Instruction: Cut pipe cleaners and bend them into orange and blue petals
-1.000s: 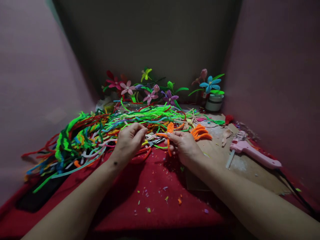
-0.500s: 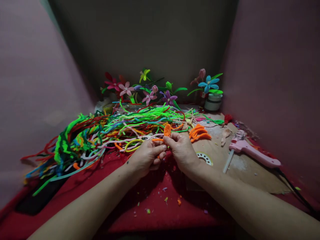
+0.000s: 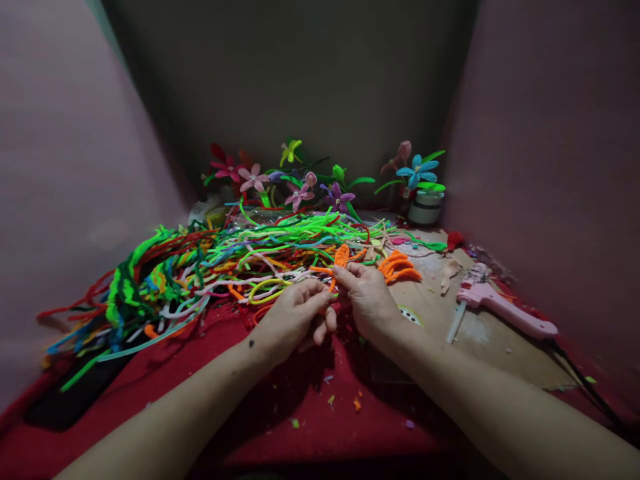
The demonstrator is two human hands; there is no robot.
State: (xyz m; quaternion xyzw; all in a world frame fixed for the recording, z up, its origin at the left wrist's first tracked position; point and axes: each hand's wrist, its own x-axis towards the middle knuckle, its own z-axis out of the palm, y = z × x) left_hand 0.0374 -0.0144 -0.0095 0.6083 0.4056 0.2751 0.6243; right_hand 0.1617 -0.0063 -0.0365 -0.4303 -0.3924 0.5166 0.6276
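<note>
I'm watching the right hand (image 3: 369, 293), nearer the oval, fuzzy orange pipe-cleaner petal (image 3: 342, 254), pinching its base above the red cloth-covered table (image 3: 320, 440), its long axis pointing away from both grips while the left hand (image 3: 297, 313) is holding its lower tail.

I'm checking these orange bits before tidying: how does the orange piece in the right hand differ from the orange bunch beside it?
The orange piece is held in the right hand, while the orange bunch lies loose. The orange piece shows one oval top, standing upright; the orange bunch shows several curved strips lying sideways. Both are bright orange.
</note>
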